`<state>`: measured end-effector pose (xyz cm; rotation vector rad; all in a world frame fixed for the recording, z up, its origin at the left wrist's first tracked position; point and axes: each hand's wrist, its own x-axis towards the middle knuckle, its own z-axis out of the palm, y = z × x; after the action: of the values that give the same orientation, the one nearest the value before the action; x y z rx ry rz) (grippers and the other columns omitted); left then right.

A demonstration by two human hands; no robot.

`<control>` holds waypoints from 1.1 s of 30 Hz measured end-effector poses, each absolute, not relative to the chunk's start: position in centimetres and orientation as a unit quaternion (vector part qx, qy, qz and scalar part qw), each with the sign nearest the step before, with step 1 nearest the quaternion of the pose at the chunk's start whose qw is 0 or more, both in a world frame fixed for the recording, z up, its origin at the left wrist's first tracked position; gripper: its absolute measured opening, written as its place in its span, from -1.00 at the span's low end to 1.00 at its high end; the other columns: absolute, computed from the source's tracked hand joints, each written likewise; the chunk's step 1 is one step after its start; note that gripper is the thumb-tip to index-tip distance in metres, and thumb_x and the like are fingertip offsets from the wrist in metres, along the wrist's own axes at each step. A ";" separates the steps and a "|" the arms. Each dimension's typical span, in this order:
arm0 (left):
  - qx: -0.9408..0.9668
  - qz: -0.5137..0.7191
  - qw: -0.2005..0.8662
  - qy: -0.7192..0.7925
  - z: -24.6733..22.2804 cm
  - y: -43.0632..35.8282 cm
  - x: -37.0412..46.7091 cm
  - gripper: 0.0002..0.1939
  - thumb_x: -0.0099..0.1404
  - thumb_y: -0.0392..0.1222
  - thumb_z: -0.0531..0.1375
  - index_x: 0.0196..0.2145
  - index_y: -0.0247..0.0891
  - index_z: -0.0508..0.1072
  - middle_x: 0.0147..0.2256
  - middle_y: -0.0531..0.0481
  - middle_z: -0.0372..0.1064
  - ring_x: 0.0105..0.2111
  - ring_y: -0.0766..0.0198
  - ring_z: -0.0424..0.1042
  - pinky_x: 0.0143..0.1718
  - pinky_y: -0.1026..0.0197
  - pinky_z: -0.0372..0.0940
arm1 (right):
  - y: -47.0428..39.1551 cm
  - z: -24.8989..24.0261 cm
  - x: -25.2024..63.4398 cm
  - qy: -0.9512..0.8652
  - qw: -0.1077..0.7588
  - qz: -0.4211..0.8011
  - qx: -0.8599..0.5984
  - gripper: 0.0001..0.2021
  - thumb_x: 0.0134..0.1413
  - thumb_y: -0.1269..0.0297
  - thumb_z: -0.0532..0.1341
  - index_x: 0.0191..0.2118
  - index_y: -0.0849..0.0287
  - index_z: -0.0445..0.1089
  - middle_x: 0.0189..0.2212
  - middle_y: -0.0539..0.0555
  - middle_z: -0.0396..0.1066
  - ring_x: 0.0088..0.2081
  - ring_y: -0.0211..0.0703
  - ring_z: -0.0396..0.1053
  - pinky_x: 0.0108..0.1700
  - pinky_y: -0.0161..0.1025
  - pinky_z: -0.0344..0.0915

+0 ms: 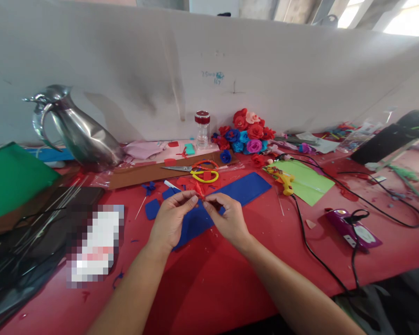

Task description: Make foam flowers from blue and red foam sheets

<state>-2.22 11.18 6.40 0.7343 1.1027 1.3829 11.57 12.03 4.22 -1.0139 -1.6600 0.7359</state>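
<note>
Thumb and fingers of my left hand (172, 217) pinch a small red paper piece (199, 190), shaped like a petal or flower bud. From the other side my right hand (228, 218) pinches the same piece low down. Both hands hover over a strip of blue paper (251, 190) on the red table. Scissors with yellow and orange handles (205, 176) lie just behind the fingers. Left of my hands are a cut blue paper piece (152, 209) and a small blue flower on a thin stem (148, 188).
Finished paper flowers (254, 130) are heaped by the wall, beside a glass jar (202, 132). A yellow glue gun (285, 181) rests on green paper (312, 186); its cord runs near a purple power strip (352, 230). A steel jug (87, 130) stands back left.
</note>
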 end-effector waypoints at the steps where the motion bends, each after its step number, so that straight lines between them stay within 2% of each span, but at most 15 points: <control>1: 0.313 0.590 0.575 0.472 6.4 11.2 -2.2 -0.73 -0.22 -0.18 0.44 -0.50 -0.28 0.54 -0.51 0.07 0.43 -0.49 0.39 0.33 -0.32 0.26 0.24 | 12.0 4.2 11.5 -0.692 0.504 0.304 -0.418 -0.88 0.06 0.35 0.16 -0.40 0.18 0.44 -0.49 0.04 0.44 -0.48 -0.27 0.31 -0.40 -0.33 0.25; 10: 0.320 0.601 0.546 0.488 6.5 11.2 -1.8 -0.70 -0.31 -0.12 0.47 -0.56 -0.27 0.56 -0.52 0.01 0.48 -0.46 0.33 0.37 -0.30 0.25 0.27 | 12.0 4.1 11.5 -0.701 0.503 0.309 -0.400 -0.86 0.07 0.35 0.17 -0.41 0.16 0.48 -0.50 0.02 0.47 -0.50 -0.29 0.33 -0.41 -0.36 0.25; 19: 0.376 0.595 0.508 0.497 6.0 11.0 -1.6 -0.75 -0.13 -0.08 0.41 -0.47 -0.26 0.58 -0.41 -0.04 0.53 -0.35 0.23 0.44 -0.18 0.17 0.31 | 12.2 3.8 11.5 -0.691 0.510 0.315 -0.404 -0.87 0.04 0.37 0.19 -0.44 0.16 0.49 -0.53 0.00 0.45 -0.52 -0.30 0.30 -0.43 -0.37 0.23; 28: 0.399 0.592 0.501 0.489 5.5 11.3 -1.4 -0.76 -0.11 -0.07 0.39 -0.48 -0.25 0.57 -0.45 0.01 0.49 -0.39 0.29 0.39 -0.26 0.23 0.28 | 12.2 3.8 11.7 -0.705 0.502 0.302 -0.399 -0.86 0.07 0.36 0.18 -0.42 0.17 0.49 -0.53 0.01 0.42 -0.52 -0.29 0.28 -0.43 -0.36 0.23; 33: 0.424 0.582 0.479 0.502 5.0 11.4 -1.5 -0.81 -0.08 -0.12 0.37 -0.47 -0.24 0.56 -0.44 0.01 0.50 -0.38 0.29 0.39 -0.24 0.23 0.26 | 12.2 3.8 11.6 -0.710 0.490 0.301 -0.407 -0.84 0.06 0.37 0.16 -0.46 0.16 0.47 -0.57 -0.01 0.37 -0.53 -0.29 0.25 -0.45 -0.37 0.20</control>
<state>-1.53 11.40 4.97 1.0356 1.2259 1.4208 11.63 12.24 3.81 -0.9892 -1.7253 0.7301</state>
